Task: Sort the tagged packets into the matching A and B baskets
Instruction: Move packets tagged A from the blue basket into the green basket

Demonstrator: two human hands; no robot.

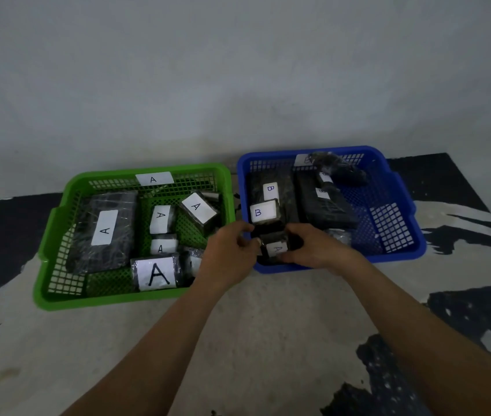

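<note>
Seemingly six A packets [104, 228], green basket [103, 300]; one packet [277, 249], joint grip of left hand [229, 256], right hand [316, 244].

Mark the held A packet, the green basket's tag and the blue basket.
A packet [277, 250]: head view, on its white tag.
green basket tag [154, 179]: head view, middle of the label.
blue basket [400, 254]: head view, front rim near right corner.

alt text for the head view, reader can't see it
The left hand and right hand hold a dark packet tagged A at the blue basket's near edge; B packets lie inside. Left of it, a green basket holds several A packets.
</note>
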